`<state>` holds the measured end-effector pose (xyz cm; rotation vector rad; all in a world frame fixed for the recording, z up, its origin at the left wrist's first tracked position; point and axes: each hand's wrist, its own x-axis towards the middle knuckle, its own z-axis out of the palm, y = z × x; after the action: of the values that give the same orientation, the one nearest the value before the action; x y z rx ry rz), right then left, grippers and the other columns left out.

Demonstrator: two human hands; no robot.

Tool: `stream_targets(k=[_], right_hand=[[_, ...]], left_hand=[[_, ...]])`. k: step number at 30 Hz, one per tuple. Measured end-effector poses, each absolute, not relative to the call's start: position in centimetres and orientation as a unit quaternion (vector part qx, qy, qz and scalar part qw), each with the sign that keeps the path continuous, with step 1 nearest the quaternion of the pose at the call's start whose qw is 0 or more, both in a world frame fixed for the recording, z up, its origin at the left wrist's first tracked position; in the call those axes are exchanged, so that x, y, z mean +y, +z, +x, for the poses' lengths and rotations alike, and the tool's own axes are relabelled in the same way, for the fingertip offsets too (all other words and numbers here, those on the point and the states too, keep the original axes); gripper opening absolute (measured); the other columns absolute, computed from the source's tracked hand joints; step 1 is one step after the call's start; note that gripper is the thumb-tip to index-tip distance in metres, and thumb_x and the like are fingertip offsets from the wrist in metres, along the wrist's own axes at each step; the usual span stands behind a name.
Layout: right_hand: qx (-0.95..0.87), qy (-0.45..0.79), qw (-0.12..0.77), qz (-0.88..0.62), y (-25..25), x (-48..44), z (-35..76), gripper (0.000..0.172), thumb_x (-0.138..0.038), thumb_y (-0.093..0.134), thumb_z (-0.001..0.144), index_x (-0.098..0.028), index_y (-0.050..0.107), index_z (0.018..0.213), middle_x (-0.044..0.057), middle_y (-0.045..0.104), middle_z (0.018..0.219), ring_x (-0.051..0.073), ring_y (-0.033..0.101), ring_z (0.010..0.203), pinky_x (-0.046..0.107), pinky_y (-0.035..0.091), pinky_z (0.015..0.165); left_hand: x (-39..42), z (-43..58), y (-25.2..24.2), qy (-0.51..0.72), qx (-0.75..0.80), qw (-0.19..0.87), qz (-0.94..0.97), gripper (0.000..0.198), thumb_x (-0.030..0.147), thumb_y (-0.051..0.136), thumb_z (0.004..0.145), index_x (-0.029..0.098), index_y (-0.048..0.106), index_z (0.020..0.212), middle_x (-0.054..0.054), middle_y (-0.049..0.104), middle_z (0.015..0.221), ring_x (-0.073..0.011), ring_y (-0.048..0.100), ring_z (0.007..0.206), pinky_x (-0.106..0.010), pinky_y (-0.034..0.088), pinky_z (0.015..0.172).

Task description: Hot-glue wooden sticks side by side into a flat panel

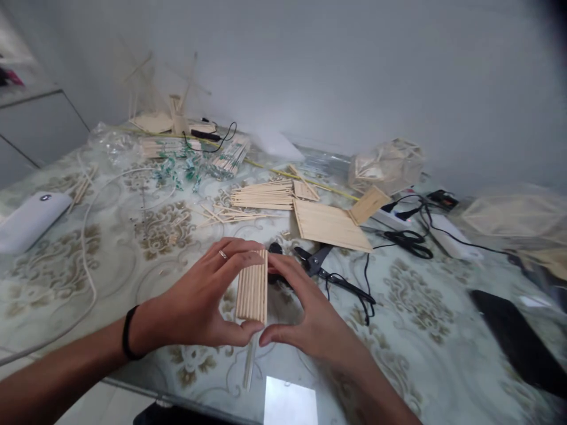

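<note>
A small panel of thin wooden sticks (251, 292), laid side by side, is held upright between my hands above the near part of the table. My left hand (208, 289), with a ring and a black wristband, grips it with fingers along the top and thumb at the bottom edge. My right hand (305, 313) curves around its right side, fingertips at the upper corner and thumb by the lower corner. Beneath them, a clear, narrow rod (249, 363) points toward the table edge. A dark tool (316, 260) with black handles lies behind my right hand, partly hidden.
Loose wooden sticks (263, 195) and a flat wooden panel with an upright piece (332, 224) lie beyond my hands. A power strip (392, 219) and black cables are at right, near a black phone-like slab (518, 336). A white device (33, 221) sits at left.
</note>
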<state>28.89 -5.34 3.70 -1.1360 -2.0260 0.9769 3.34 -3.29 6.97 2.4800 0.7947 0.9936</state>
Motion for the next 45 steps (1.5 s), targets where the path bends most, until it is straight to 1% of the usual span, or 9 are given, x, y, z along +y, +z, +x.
stream_targets(k=[4, 8, 11, 18, 25, 32, 37, 40, 45], right_hand=[[-0.74, 0.387, 0.347, -0.428, 3.4, -5.4, 29.7, 0.115, -0.054, 0.1, 0.077, -0.044, 0.037, 0.172, 0.012, 0.05, 0.169, 0.035, 0.061, 0.147, 0.058, 0.053, 0.124], [-0.751, 0.375, 0.344, -0.421, 3.4, -5.6, 29.9, 0.119, -0.05, 0.101, 0.077, -0.052, 0.03, 0.172, 0.008, 0.047, 0.172, 0.035, 0.054, 0.155, 0.059, 0.05, 0.127], [-0.757, 0.375, 0.339, -0.415, 3.3, -5.8, 29.8, 0.121, -0.053, 0.1, 0.078, -0.053, 0.026, 0.174, 0.007, 0.045, 0.175, 0.036, 0.05, 0.158, 0.057, 0.05, 0.127], [-0.771, 0.348, 0.338, -0.413, 3.5, -6.1, 29.5, 0.118, -0.044, 0.096, 0.084, -0.05, 0.023, 0.175, 0.007, 0.052, 0.171, 0.038, 0.053, 0.155, 0.061, 0.048, 0.127], [-0.774, 0.326, 0.352, -0.413, 3.2, -6.4, 29.4, 0.12, -0.047, 0.095, 0.084, -0.048, 0.019, 0.177, 0.008, 0.056, 0.168, 0.039, 0.06, 0.149, 0.061, 0.053, 0.123], [-0.774, 0.309, 0.369, -0.412, 3.2, -6.8, 29.4, 0.121, -0.05, 0.098, 0.079, -0.045, 0.025, 0.176, 0.008, 0.06, 0.164, 0.04, 0.061, 0.147, 0.06, 0.053, 0.122], [-0.755, 0.31, 0.409, -0.408, 2.6, -7.1, 29.6, 0.115, -0.05, 0.098, 0.079, -0.042, 0.032, 0.173, 0.009, 0.061, 0.162, 0.039, 0.062, 0.146, 0.057, 0.054, 0.122], [-0.74, 0.322, 0.443, -0.391, 2.3, -7.1, 29.4, 0.112, -0.046, 0.101, 0.077, -0.04, 0.038, 0.17, 0.008, 0.061, 0.161, 0.037, 0.062, 0.145, 0.055, 0.052, 0.123], [-0.732, 0.332, 0.47, -0.366, 2.3, -6.9, 29.1, 0.112, -0.035, 0.103, 0.073, -0.038, 0.042, 0.167, 0.008, 0.061, 0.16, 0.035, 0.062, 0.142, 0.051, 0.052, 0.122]], left_hand=[[-1.9, 4.0, 6.5, 0.353, 0.244, 0.218, 0.877, 0.091, 0.049, 0.094, 0.084, 0.026, 0.042, 0.155, -0.017, 0.068, 0.147, -0.0369, 0.066, 0.139, -0.056, 0.058, 0.119], [-1.9, 3.5, 5.4, 0.351, 0.26, 0.233, 0.869, 0.095, 0.056, 0.095, 0.083, 0.025, 0.042, 0.157, -0.018, 0.069, 0.148, -0.0375, 0.068, 0.139, -0.056, 0.059, 0.117], [-1.9, 3.2, 4.7, 0.366, 0.244, 0.23, 0.868, 0.103, 0.062, 0.095, 0.079, 0.026, 0.043, 0.16, -0.02, 0.07, 0.148, -0.0379, 0.07, 0.136, -0.059, 0.061, 0.113], [-1.9, 2.9, 4.2, 0.373, 0.225, 0.231, 0.87, 0.106, 0.064, 0.092, 0.081, 0.024, 0.04, 0.164, -0.025, 0.064, 0.154, -0.0384, 0.065, 0.143, -0.057, 0.058, 0.116], [-2.2, 2.8, 4.0, 0.369, 0.219, 0.244, 0.869, 0.104, 0.052, 0.096, 0.083, 0.022, 0.039, 0.164, -0.025, 0.058, 0.157, -0.0365, 0.061, 0.147, -0.053, 0.056, 0.121], [-2.4, 2.5, 4.0, 0.35, 0.221, 0.262, 0.872, 0.107, 0.056, 0.096, 0.081, 0.023, 0.036, 0.163, -0.024, 0.053, 0.161, -0.0339, 0.058, 0.151, -0.047, 0.055, 0.124], [-2.4, 2.4, 4.6, 0.303, 0.245, 0.29, 0.874, 0.112, 0.063, 0.095, 0.079, 0.027, 0.032, 0.165, -0.023, 0.045, 0.169, -0.038, 0.049, 0.158, -0.055, 0.052, 0.126], [-2.3, 2.4, 4.9, 0.29, 0.251, 0.283, 0.879, 0.112, 0.062, 0.095, 0.08, 0.029, 0.031, 0.165, -0.022, 0.049, 0.166, -0.0384, 0.052, 0.155, -0.059, 0.049, 0.126], [-2.1, 2.4, 5.1, 0.276, 0.274, 0.259, 0.884, 0.125, 0.071, 0.093, 0.076, 0.028, 0.024, 0.171, -0.02, 0.057, 0.16, -0.0398, 0.056, 0.147, -0.061, 0.047, 0.124]])
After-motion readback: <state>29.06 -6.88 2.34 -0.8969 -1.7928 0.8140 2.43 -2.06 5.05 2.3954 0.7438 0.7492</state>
